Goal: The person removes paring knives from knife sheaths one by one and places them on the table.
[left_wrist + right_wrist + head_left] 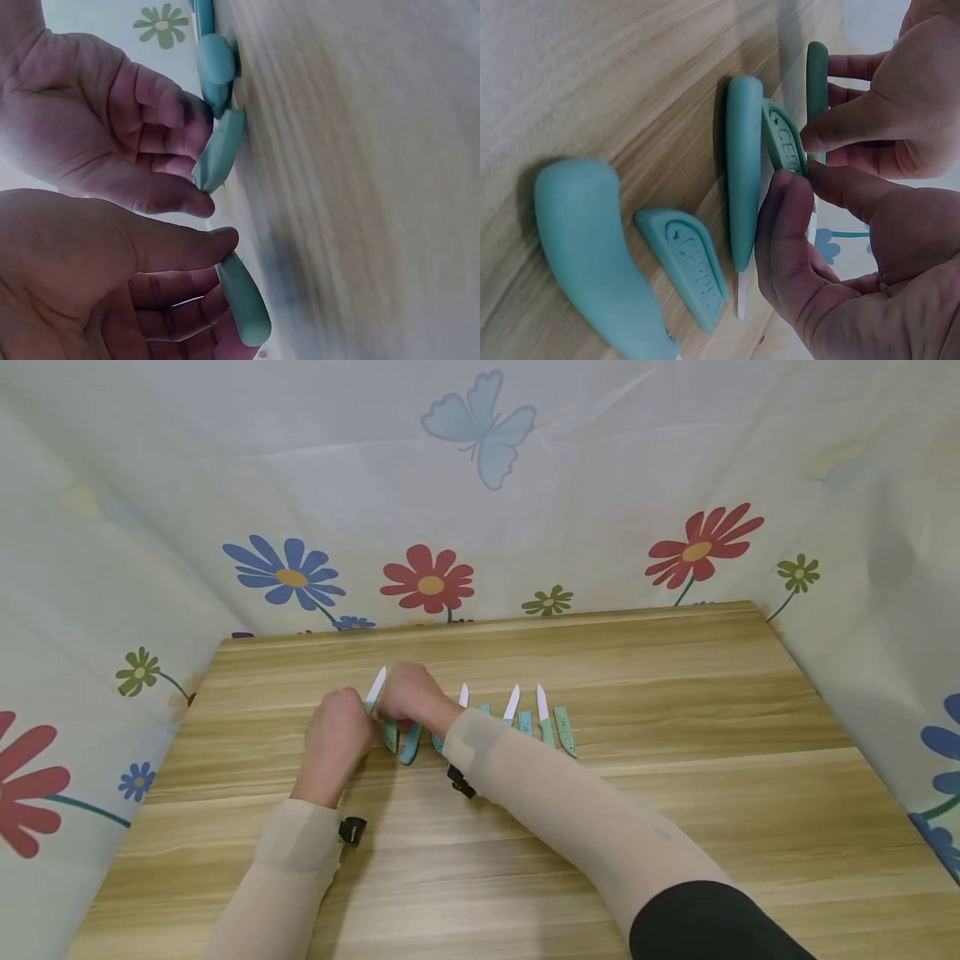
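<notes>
My left hand (pixel 337 739) grips a paring knife by its green handle (pixel 244 300). In the head view its white blade (pixel 377 683) points up and away. My right hand (pixel 412 695) pinches a green blade sheath (pixel 784 139) with raised lettering, between thumb and fingers. Sheath and knife are close beside each other; my fingers hide part of the blade. Just right of the sheath lies another knife with a blue-green handle (pixel 744 172), and beyond it a loose blue-green sheath (pixel 686 266).
Further right along the row, partly behind my right forearm, are more white-bladed knives, including a green-handled one (pixel 547 733), a blue sheath (pixel 525 723) and a green sheath (pixel 565 732). The wooden table (pixel 675 693) meets a flower-printed curtain (pixel 592 527) at its back edge.
</notes>
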`<state>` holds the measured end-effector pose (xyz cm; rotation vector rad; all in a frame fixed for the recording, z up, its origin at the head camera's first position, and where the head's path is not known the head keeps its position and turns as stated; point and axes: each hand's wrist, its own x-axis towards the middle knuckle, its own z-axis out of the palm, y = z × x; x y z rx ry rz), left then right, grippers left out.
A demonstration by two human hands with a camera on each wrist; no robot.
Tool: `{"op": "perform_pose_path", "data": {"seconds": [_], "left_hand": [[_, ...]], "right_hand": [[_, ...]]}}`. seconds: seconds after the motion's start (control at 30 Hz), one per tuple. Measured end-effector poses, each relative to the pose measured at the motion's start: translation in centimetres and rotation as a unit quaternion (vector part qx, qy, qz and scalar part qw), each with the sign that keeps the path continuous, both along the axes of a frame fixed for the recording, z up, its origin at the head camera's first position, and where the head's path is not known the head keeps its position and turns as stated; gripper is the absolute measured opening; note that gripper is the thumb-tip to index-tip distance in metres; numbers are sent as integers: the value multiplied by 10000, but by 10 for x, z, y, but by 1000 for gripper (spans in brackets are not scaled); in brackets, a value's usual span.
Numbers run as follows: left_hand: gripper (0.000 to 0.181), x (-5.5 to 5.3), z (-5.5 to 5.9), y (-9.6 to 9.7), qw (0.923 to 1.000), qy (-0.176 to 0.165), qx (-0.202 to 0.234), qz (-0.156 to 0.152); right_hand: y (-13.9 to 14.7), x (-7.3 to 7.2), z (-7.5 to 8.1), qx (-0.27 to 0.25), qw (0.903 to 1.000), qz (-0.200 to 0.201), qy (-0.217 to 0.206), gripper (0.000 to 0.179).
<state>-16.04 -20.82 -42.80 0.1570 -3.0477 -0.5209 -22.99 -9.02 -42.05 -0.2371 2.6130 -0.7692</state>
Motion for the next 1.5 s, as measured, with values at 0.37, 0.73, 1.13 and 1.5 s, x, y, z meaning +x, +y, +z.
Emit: {"op": "perform_pose_path", "data": {"seconds": [0.37,0.73,1.13,1.5], "left_hand": [[16,-1,-4,1,9994,-321,76,-48],[21,-1,0,4,9982,-597,91,-34],[22,-1,-1,7,9974,-691,174,-65],[29,0,1,6,9972,-693,265,-29]], "right_hand": [[2,8,8,262,9993,-198,-156,15],[1,0,1,333,9983,-282,-381,12],[4,3,0,232,9990,-278,-270,10],[7,0,4,92,9996,-144,-217,10]]}}
